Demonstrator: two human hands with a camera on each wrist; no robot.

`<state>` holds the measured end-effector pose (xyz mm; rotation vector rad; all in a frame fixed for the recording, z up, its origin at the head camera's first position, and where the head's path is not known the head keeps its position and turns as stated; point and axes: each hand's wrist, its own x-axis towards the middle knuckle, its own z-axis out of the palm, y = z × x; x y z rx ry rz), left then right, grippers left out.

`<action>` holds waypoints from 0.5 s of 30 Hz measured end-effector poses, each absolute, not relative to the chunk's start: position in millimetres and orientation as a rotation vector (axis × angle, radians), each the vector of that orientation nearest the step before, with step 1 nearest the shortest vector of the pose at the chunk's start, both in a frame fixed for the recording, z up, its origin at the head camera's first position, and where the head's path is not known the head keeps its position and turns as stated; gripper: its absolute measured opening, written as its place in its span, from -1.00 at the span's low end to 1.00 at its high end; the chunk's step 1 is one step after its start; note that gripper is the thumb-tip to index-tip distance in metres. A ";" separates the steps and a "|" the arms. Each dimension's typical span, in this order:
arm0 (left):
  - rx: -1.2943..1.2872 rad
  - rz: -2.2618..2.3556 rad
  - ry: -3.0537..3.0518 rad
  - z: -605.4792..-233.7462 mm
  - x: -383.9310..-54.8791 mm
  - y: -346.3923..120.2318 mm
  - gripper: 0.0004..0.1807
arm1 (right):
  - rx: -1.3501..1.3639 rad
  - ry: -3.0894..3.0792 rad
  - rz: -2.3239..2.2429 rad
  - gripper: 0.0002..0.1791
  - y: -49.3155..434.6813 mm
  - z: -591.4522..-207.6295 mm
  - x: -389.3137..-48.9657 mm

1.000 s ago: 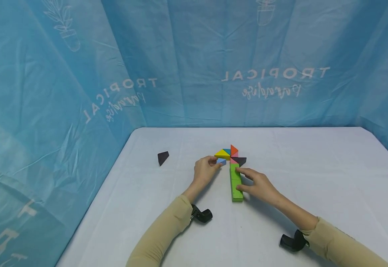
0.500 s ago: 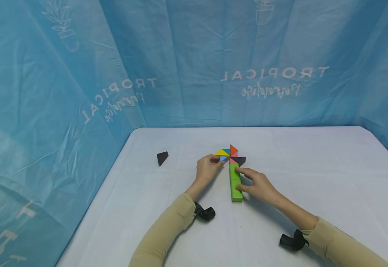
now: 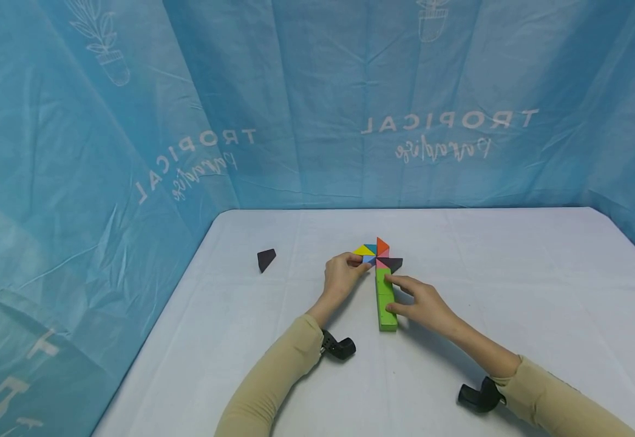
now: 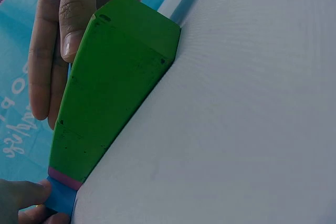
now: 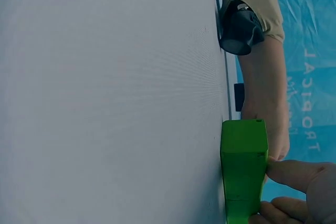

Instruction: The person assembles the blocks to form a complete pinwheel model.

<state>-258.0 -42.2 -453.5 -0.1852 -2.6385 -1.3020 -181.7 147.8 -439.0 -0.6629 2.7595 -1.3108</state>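
Note:
In the head view my left hand point(image 3: 342, 276) pinches a blue triangular block point(image 3: 368, 259) between thumb and fingers. That block lies at the pinwheel-like ring's front left. Around the ring are a yellow triangle point(image 3: 363, 249), a teal piece point(image 3: 371, 247), an orange triangle point(image 3: 382, 244), pink triangles point(image 3: 380, 264) and a dark piece point(image 3: 394, 263). Two green blocks point(image 3: 385, 297) form a bar running from the ring toward me. My right hand point(image 3: 427, 303) touches the bar's right side with thumb and a fairly straight finger. The left wrist view shows the green bar point(image 4: 115, 77) up close.
A separate dark four-sided block point(image 3: 266, 260) lies left of the arrangement on the white table point(image 3: 459, 243). Blue printed curtains point(image 3: 323, 109) hang behind and to the left. A black wrist camera point(image 3: 339, 348) sits on the left wrist, another point(image 3: 480, 396) on the right.
My left hand has moved slightly right, bringing the blue triangular block in against the ring beneath the yellow triangle. The right hand and the green bar have stayed in place.

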 end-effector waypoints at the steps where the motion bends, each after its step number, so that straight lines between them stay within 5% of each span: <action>1: -0.186 -1.307 -2.638 -453.7 -257.8 -42.9 -0.71 | -0.662 2.757 -1.313 -0.32 147.6 -439.2 -181.5; 15: -0.303 -1.432 -2.488 -424.3 -264.6 -78.8 -0.68 | -0.663 2.762 -1.295 -0.33 147.8 -437.2 -182.0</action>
